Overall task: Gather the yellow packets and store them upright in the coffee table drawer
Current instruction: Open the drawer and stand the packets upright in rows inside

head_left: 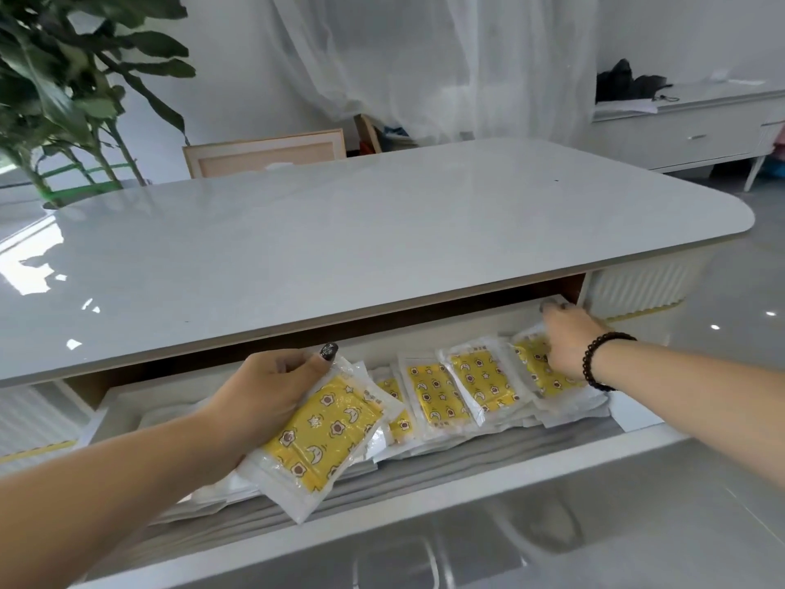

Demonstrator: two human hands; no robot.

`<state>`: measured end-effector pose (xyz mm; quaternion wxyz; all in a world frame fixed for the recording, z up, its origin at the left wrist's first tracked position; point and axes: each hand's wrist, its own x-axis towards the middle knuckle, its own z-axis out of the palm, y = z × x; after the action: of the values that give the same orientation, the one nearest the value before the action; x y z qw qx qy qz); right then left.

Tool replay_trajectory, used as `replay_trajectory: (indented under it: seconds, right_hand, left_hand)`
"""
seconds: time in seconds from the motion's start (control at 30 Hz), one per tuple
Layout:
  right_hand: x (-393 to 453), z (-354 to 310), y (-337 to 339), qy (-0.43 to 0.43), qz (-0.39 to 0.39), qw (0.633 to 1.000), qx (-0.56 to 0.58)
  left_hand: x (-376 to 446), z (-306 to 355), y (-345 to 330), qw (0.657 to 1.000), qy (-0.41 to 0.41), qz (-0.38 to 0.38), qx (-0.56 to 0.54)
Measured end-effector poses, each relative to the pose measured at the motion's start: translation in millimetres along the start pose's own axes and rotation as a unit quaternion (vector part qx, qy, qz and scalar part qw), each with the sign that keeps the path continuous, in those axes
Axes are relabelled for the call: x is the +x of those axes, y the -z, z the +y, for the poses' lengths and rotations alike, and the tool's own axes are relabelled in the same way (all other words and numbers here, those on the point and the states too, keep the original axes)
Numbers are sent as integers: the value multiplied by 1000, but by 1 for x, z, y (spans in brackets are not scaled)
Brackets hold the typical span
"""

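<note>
Left hand [272,391] grips yellow packet [325,435] over open drawer [424,486]; right hand [567,340], fingers curled, touches rightmost packet [536,367] in leaning row; grip unclear.

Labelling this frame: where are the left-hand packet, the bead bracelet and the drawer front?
left-hand packet [323,435]: head view, yellow printed middle.
bead bracelet [594,359]: head view, beads over the wrist.
drawer front [424,495]: head view, top edge.

Packets [437,395] lean in a row inside the drawer [424,491].

Right hand [567,340] hides the rightmost packet's [537,367] top.
</note>
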<state>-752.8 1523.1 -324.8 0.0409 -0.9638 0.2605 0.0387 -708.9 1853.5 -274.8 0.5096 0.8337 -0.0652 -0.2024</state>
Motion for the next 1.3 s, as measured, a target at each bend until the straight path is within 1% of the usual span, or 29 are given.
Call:
replay_trajectory:
  seconds: [0.07,0.1,0.17,0.2,0.23,0.27,0.47,0.5,0.53,0.57,0.6,0.63,0.67,0.7,0.73,0.77,0.8,0.83,0.87,0.93,1.0,1.07,1.1,1.13,1.2,1.23,1.27,1.3]
  right_hand:
    - [-8,-6,2,60,31,995,-69]
    - [-13,-9,3,82,17,994,-72]
    - [-18,-11,0,108,-64,991,-53]
    - [-19,-12,-3,107,-110,987,-48]
    - [-19,-11,-5,106,-139,983,-52]
    - [-19,-11,-5,107,-149,981,-62]
    - [-19,-14,-1,115,-138,979,-100]
    - [-20,-15,4,116,-126,979,-109]
    - [-22,-17,11,120,-96,982,-110]
    - [-24,-22,20,128,-49,986,-93]
    - [-28,-30,28,136,0,989,-48]
    - [-35,-43,37,141,30,989,33]
    - [-44,-59,44,135,18,978,158]
    - [-56,-77,50,115,-41,945,305]
    - [-69,-93,53,91,-141,884,437]
    - [-80,-107,54,78,-240,819,515]
    - [-87,-116,50,78,-303,777,546]
    - [-90,-122,43,77,-326,755,564]
    - [-90,-126,36,69,-330,743,578]
    - [-85,-127,28,50,-318,746,583]
    - [-75,-120,22,42,-304,783,542]
    - [-62,-112,15,15,-280,817,503]
    - [-57,-108,12,-3,-273,826,493]
    - [-52,-105,10,-18,-269,832,485]
    - [-46,-105,10,-30,-273,830,485]
    - [-43,-108,11,-29,-281,819,499]
    - [-43,-113,11,-19,-295,803,517]
    - [-44,-121,13,-2,-310,788,532]
  left_hand:
    - [-1,1,2,1000,3,0,-7]
    - [-1,1,4,1000,4,1,-8]
    - [-3,1,6,1000,6,5,-9]
    - [-3,0,8,1000,7,8,-11]
    - [-3,-1,9,1000,8,9,-15]
    - [-2,-3,10,1000,9,10,-20]
    - [-7,-2,14,997,11,13,-80]
    - [-9,-2,15,996,9,17,-88]
    - [-9,-2,14,996,3,24,-92]
    - [-9,-2,13,995,-7,31,-91]
    - [-9,-3,12,995,-16,38,-89]
    - [-8,-4,9,995,-26,42,-88]
    - [-6,-6,6,995,-35,42,-86]
    - [-5,-7,2,995,-43,39,-82]
    - [-4,-7,-1,995,-49,32,-78]
    - [-2,-7,-4,995,-53,22,-79]
    - [-1,-7,-6,995,-55,10,-80]
    - [1,-6,-8,995,-55,2,-83]
    - [3,-6,-9,995,-53,-4,-85]
    - [8,-7,-10,995,-51,-23,-78]
    - [13,-8,-8,997,-48,-55,-25]
    - [19,-14,0,989,-62,-80,107]
    - [23,-18,6,979,-73,-76,176]
    - [27,-22,13,971,-77,-55,222]
    - [34,-26,30,970,-63,2,234]
    - [34,-26,39,974,-50,23,221]
    - [33,-25,47,981,-27,24,188]
    - [31,-24,54,990,2,6,140]
